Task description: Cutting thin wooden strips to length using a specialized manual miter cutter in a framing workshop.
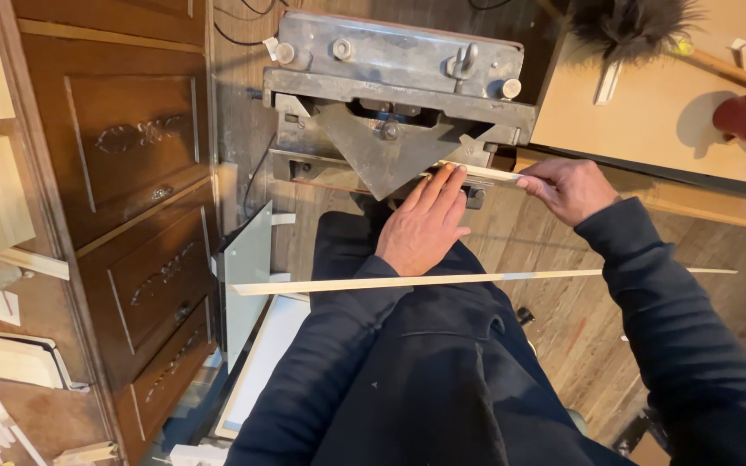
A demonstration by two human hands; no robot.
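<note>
Moulding strip (485, 173) lies pressed under flat left hand (425, 226), pinched by right hand (567, 188).

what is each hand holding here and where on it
Both hands are on one thin pale wood strip lying in the metal cutting machine. The left hand presses flat on it near the blade; the right hand pinches its outer end.

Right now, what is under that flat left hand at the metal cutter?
Under the left hand lies a pale wooden strip, pressed against the grey metal cutter. Its end pokes out toward the right hand, which pinches it. The stretch beneath the palm and the cutter bed there are covered.
</note>
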